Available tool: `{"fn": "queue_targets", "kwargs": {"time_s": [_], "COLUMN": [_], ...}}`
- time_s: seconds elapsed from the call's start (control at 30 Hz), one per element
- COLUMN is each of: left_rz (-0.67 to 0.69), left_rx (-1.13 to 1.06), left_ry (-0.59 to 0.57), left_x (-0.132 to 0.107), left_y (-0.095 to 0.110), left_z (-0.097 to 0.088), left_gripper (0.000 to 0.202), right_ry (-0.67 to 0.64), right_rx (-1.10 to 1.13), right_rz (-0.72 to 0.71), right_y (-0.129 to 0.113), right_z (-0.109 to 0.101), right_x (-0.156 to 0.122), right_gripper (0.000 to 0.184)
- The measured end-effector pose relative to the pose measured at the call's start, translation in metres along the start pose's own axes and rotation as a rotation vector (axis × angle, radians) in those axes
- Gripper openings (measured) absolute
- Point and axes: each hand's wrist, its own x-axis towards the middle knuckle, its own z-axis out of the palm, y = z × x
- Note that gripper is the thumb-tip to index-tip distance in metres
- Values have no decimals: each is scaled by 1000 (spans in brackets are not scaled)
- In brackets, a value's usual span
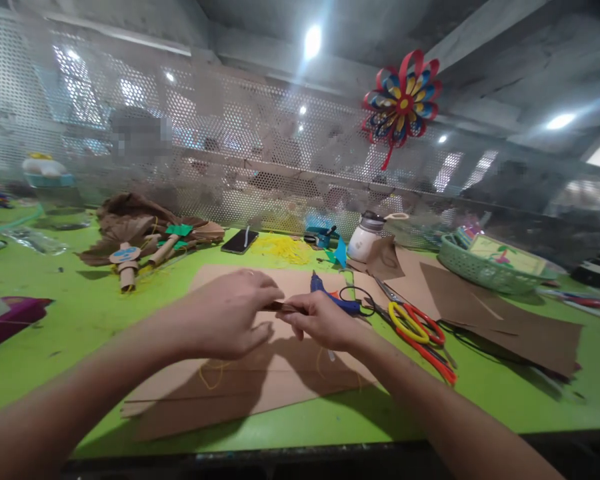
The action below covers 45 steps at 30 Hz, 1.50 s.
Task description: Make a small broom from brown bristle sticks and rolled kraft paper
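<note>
My right hand (pixel 325 321) is closed in a pinch on a small brown paper strip (pixel 286 307), which looks narrow and dark, perhaps folded or rolled. From the other side, the fingertips of my left hand (pixel 233 312) reach over the strip's left end, with the thumb spread away from them. Both hands are above a large sheet of tan cardboard (pixel 200 407) with thin yellow strands on it. Just behind my right hand lies a blue glue gun (pixel 325 293). Scissors with yellow and red handles (pixel 413 323) are to its right.
Brown paper figures (pixel 125 257) lie at the left, near a black phone (pixel 239 241) and yellow shreds (pixel 285 249). A white jar (pixel 364 239) stands at the back. Brown paper sheets (pixel 500 320) and a green basket (pixel 505 277) occupy the right. A perforated metal panel (pixel 280 147) rises behind the green table.
</note>
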Motion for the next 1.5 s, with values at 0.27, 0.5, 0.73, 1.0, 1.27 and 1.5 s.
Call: {"fn": "queue_targets", "kwargs": {"time_s": [0.27, 0.5, 0.73, 1.0, 1.27, 1.5], "left_rz": [6, -56, -110, -222, -120, -59], "left_rx": [-141, -273, -307, -334, -323, -286], "left_ry": [-123, -153, -134, -22, 106, 18], "left_x": [21, 11, 9, 9, 10, 13], "left_y": [4, 5, 4, 25, 24, 19], "left_z": [32, 41, 53, 62, 80, 84], "left_gripper": [22, 20, 18, 24, 27, 31], "right_ry": [-34, -55, -44, 63, 176, 238], "right_rx": [-53, -133, -272, -635, -772, -735], "right_rz": [63, 233, 307, 278, 37, 35], "right_y": [3, 8, 33, 57, 34, 74], "right_z": [9, -21, -89, -101, -59, -38], "right_x": [-11, -35, -99, -123, -51, -20], "right_gripper": [13, 28, 28, 27, 20, 27]}}
